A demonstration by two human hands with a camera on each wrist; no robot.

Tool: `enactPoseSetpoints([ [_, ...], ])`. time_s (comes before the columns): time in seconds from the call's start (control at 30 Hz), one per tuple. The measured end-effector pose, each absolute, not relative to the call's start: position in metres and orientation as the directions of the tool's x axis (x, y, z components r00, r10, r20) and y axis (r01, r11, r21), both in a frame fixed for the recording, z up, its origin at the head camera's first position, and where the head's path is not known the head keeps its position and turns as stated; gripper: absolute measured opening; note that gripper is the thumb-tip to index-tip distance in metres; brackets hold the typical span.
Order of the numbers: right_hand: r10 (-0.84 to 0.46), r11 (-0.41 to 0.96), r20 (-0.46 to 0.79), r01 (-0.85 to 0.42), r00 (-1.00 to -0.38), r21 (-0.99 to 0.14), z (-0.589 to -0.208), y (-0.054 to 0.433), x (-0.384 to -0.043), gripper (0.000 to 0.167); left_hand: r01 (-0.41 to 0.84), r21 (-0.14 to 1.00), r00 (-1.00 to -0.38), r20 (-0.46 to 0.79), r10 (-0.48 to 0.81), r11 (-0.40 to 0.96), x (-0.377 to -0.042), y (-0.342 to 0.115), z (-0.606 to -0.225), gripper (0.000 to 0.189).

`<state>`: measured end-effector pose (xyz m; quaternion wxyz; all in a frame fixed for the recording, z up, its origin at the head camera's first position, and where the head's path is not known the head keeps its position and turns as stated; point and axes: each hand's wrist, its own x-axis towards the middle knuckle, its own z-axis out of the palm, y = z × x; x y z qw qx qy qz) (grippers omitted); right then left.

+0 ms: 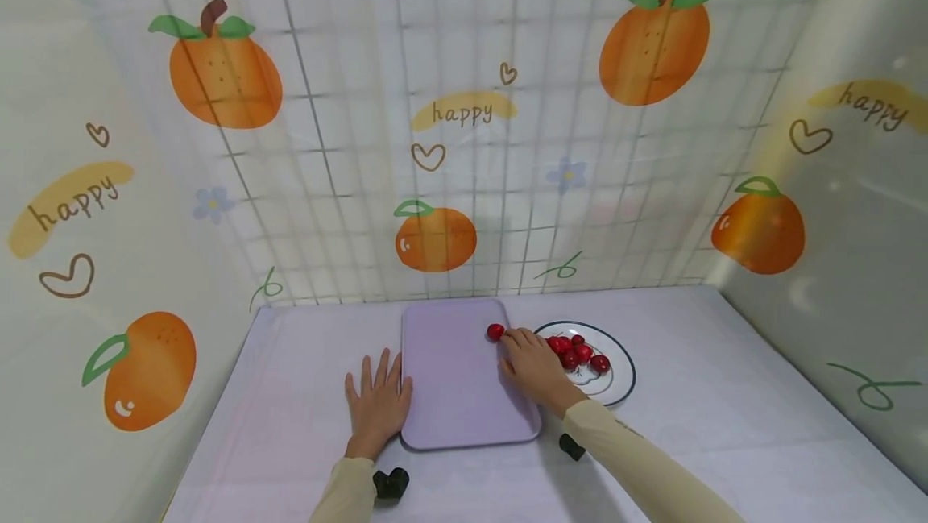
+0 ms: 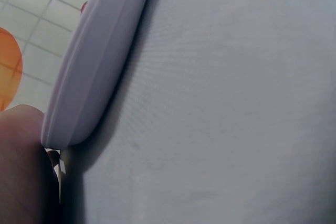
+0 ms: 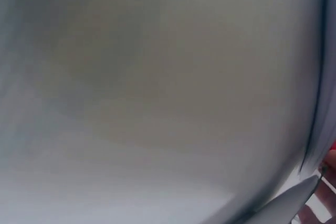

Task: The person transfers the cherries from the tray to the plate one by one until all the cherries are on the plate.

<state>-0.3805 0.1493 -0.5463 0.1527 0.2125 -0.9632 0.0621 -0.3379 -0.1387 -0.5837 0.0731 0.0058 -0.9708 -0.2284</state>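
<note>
A lilac tray (image 1: 464, 378) lies in the middle of the table. My left hand (image 1: 379, 404) rests flat beside its left edge with the fingers spread, the thumb side against the rim; the left wrist view shows the tray's side wall (image 2: 100, 61) close up. Over the tray's right edge reaches my right hand (image 1: 535, 366), its fingertips at a single red cherry (image 1: 495, 332) near the tray's far right corner. The thumb lies apart from the cherry. Several more cherries (image 1: 583, 354) sit on a white plate (image 1: 621, 378) with a dark rim, partly behind the right hand.
Dark straps sit under both wrists, one by the left sleeve (image 1: 344, 495) and one by the right sleeve (image 1: 638, 458). A pale cloth (image 1: 304, 346) covers the table. Behind it hangs a printed curtain (image 1: 348, 241) with a wire grid showing through.
</note>
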Motion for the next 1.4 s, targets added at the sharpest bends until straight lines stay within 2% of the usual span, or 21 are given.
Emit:
enactPoseSetpoints([
  [0.17,-0.412,0.891,0.385,-0.454,-0.826,-0.02,-0.546,0.152,-0.382,0.037,0.022,0.442,-0.99,0.135,-0.042,0.897,-0.341,-0.14,-0.589,0.06],
  [0.4,-0.404,0.892,0.372,-0.45,-0.836,-0.04,-0.534,0.151,-0.38,0.029,0.025,0.428,-0.989,0.141,-0.04,0.903,-0.345,-0.141,-0.597,0.06],
  [0.63,-0.421,0.892,0.342,-0.451,-0.84,-0.01,-0.525,0.155,-0.376,0.031,0.025,0.428,-0.989,0.145,-0.041,0.903,-0.346,-0.142,-0.596,0.061],
  [0.73,-0.441,0.882,0.381,-0.47,-0.813,0.019,-0.524,0.161,-0.375,0.028,0.024,0.418,-0.989,0.142,-0.039,0.908,-0.346,-0.142,-0.597,0.061],
  [1.17,-0.451,0.837,0.546,-0.547,-0.706,-0.016,-0.519,0.188,-0.372,0.021,0.037,0.441,-0.986,0.16,-0.038,0.897,-0.342,-0.142,-0.594,0.061],
  [1.27,-0.437,0.834,0.573,-0.552,-0.693,-0.032,-0.517,0.196,-0.37,0.02,0.032,0.433,-0.988,0.153,-0.039,0.901,-0.342,-0.142,-0.594,0.061],
  [1.4,-0.398,0.857,0.577,-0.514,-0.714,-0.045,-0.514,0.204,-0.369,0.023,0.032,0.431,-0.988,0.152,-0.038,0.902,-0.341,-0.141,-0.594,0.061],
])
